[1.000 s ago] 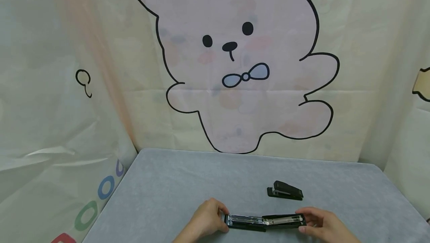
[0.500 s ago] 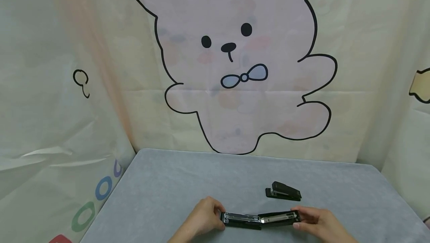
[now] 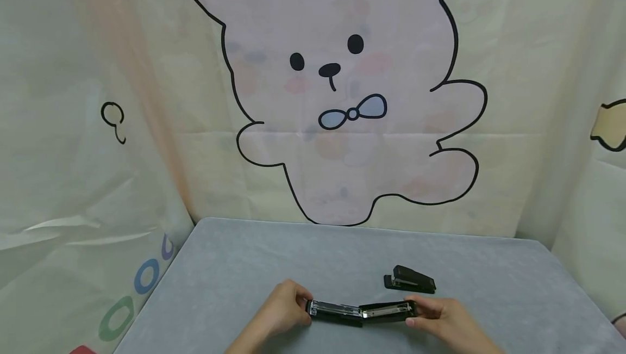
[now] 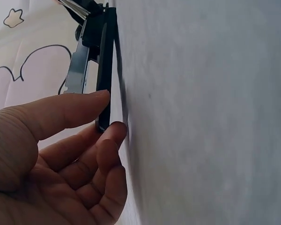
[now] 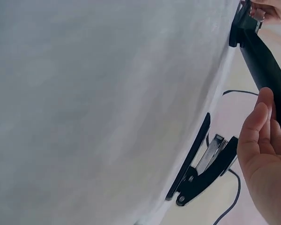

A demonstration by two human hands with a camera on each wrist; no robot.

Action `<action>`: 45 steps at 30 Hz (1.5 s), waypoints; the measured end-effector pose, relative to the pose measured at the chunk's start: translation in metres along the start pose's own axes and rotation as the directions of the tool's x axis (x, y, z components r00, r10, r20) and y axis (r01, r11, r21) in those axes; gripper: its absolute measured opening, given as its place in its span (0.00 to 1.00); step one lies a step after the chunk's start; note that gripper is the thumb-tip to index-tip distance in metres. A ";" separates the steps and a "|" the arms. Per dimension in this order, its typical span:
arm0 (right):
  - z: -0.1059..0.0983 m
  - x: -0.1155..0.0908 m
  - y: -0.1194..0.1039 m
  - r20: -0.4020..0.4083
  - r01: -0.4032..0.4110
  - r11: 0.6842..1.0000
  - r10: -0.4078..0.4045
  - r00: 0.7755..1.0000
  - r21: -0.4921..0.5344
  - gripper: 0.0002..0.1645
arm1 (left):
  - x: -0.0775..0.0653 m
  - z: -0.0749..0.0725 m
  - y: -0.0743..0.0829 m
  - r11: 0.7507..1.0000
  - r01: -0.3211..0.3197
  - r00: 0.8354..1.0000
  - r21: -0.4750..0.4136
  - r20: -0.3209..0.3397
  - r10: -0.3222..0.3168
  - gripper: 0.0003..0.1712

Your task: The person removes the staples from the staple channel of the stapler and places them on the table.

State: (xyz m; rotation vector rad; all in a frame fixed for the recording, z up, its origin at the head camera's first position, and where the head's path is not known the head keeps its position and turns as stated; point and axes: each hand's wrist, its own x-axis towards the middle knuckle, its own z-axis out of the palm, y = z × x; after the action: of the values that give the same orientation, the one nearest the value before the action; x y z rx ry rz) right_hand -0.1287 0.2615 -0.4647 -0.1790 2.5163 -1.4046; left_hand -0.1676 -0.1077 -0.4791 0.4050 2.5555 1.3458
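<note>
A black stapler (image 3: pixel 337 313), swung wide open with its metal inside showing, spans the space between my two hands. My left hand (image 3: pixel 283 310) pinches its left end; in the left wrist view the thumb and fingers of that hand (image 4: pixel 70 154) hold the end of the base (image 4: pixel 105 70) close to the tabletop. At the other end, my right hand (image 3: pixel 442 318) grips the top arm, which in the right wrist view (image 5: pixel 264 65) slants up off the table. A second black stapler (image 3: pixel 411 279) stands on the table just behind, touched by neither hand.
Pale grey-blue cloth covers the table (image 3: pixel 274 250). Behind it hangs a cream curtain (image 3: pixel 215 180) printed with a pink cartoon animal. Another light curtain (image 3: pixel 63 180) hangs along the left side.
Both hands and the opened stapler have shifted left and slightly farther from me. The head view has also drifted a little. The second stapler stays in its place on the table.
</note>
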 end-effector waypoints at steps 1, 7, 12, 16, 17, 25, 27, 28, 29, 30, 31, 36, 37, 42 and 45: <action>0.002 0.001 -0.002 0.004 0.008 1.000 -0.008 1.000 0.007 0.33 | 0.000 -0.002 -0.001 1.000 -0.008 1.000 0.003 -0.004 0.008 0.23; 0.010 0.011 -0.014 -0.005 0.064 0.997 -0.064 0.998 -0.032 0.35 | 0.000 -0.016 -0.009 0.998 -0.022 1.000 -0.054 0.008 0.023 0.24; 0.019 0.019 -0.023 -0.013 0.094 0.994 -0.094 0.995 -0.049 0.34 | -0.002 -0.028 -0.017 0.990 -0.003 1.000 -0.143 0.009 0.004 0.25; 0.029 0.026 -0.030 0.001 0.126 0.992 -0.126 0.992 0.004 0.33 | -0.004 -0.037 -0.025 0.987 0.006 1.000 -0.163 -0.002 -0.006 0.26; 0.031 0.028 -0.032 0.002 0.131 0.991 -0.131 0.991 0.017 0.32 | -0.005 -0.040 -0.027 0.987 0.007 1.000 -0.160 -0.005 -0.008 0.26; 0.048 0.041 -0.045 0.020 0.174 0.981 -0.176 0.984 0.083 0.32 | -0.008 -0.061 -0.038 0.987 0.007 1.000 -0.160 -0.022 -0.011 0.26; 0.051 0.044 -0.048 0.016 0.179 0.980 -0.181 0.983 0.085 0.31 | -0.009 -0.065 -0.040 0.985 0.007 1.000 -0.175 -0.027 -0.012 0.25; 0.053 0.045 -0.050 0.014 0.184 0.979 -0.186 0.983 0.090 0.31 | -0.010 -0.066 -0.041 0.983 0.006 0.999 -0.182 -0.033 -0.012 0.25; 0.054 0.047 -0.052 0.011 0.190 0.977 -0.192 0.981 0.092 0.31 | -0.010 -0.068 -0.042 0.982 0.001 0.999 -0.187 -0.038 -0.009 0.25; 0.056 0.048 -0.053 0.005 0.193 0.977 -0.194 0.981 0.092 0.30 | -0.011 -0.069 -0.043 0.981 -0.001 0.999 -0.193 -0.044 -0.008 0.24; 0.057 0.049 -0.055 0.000 0.197 0.976 -0.198 0.980 0.094 0.30 | -0.011 -0.070 -0.044 0.980 0.001 0.999 -0.197 -0.050 -0.011 0.24; 0.065 0.057 -0.063 -0.009 0.206 0.973 -0.206 0.979 0.106 0.29 | -0.013 -0.079 -0.052 0.977 -0.009 0.998 -0.214 -0.069 -0.006 0.25; 0.067 0.058 -0.065 -0.007 0.205 0.972 -0.205 0.979 0.115 0.29 | -0.013 -0.081 -0.053 0.976 -0.010 0.997 -0.216 -0.072 -0.006 0.25; 0.075 0.065 -0.071 0.000 0.198 0.971 -0.200 0.980 0.135 0.29 | -0.013 -0.090 -0.062 0.974 -0.014 0.997 -0.226 -0.083 -0.005 0.26; 0.080 0.069 -0.073 -0.003 0.201 0.970 -0.203 0.979 0.139 0.29 | -0.014 -0.094 -0.066 0.973 -0.007 0.996 -0.230 -0.084 -0.012 0.26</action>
State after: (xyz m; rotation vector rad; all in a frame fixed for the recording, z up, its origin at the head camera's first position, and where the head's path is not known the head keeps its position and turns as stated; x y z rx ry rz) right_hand -0.1739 0.1416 -0.4545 -0.4264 2.4362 -1.6434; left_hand -0.1937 -0.2206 -0.4803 0.3076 2.4244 1.6683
